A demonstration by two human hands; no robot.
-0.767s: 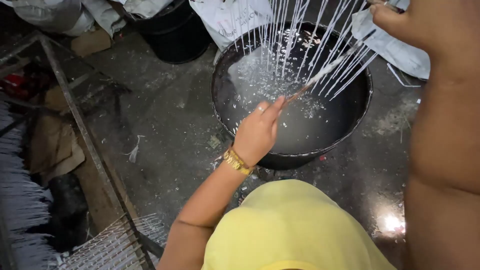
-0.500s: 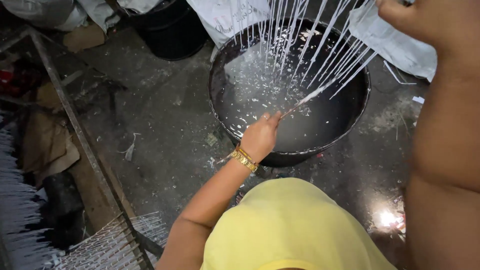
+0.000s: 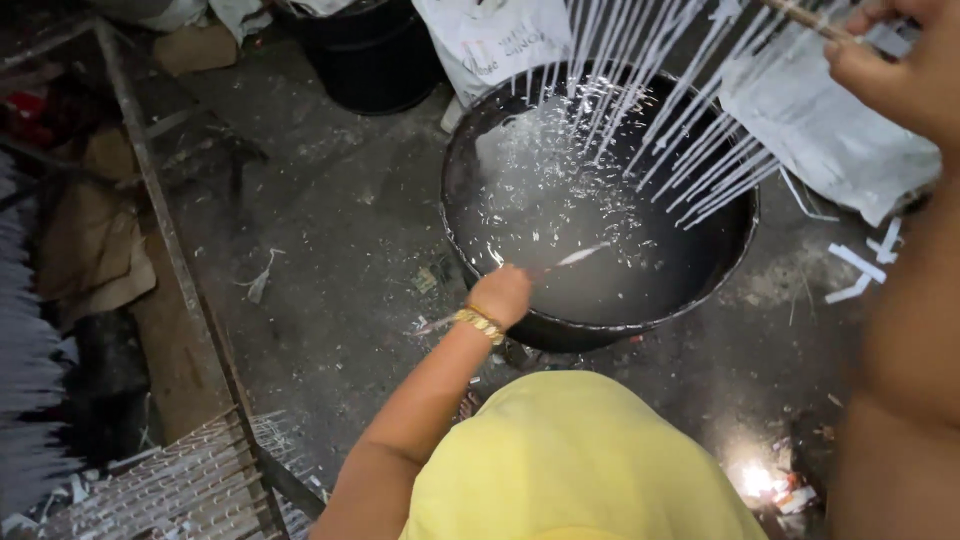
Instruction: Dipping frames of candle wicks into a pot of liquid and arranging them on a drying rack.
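The left hand, fingers closed on a stirring stick, should skim gently, keeping wax inside the black basin.

pan: dull black metal
liquid: glossy, milky
my bangle: shiny gold metal
floor: rough grey concrete

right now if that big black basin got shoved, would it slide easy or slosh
The black basin looks nearly full of pale liquid, so it is probably heavy and slow to slide on the rough wet floor. A hard shove would likely slosh liquid over its low rim; tipping seems unlikely, as it is wide.
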